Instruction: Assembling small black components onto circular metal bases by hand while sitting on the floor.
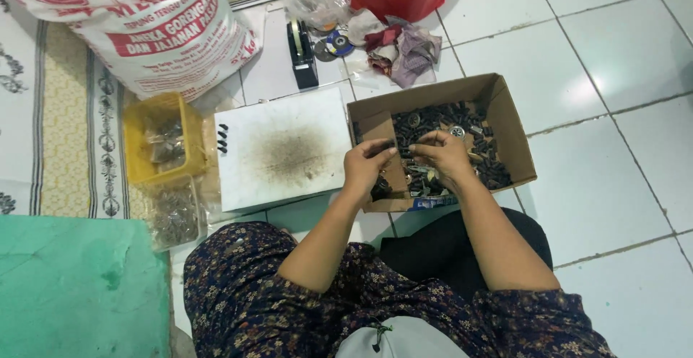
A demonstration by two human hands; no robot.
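While both hands hovered over the cardboard box at centre right of the frame, the left hand had its fingers pinched together at the box's near left edge; whether anything sat in that grip could not be told. The right hand was likewise curled shut, fingertips over the heap of small dark parts filling the box. Left of the box lay a stained white board; further left, a yellow basket. All rested on the tiled floor.
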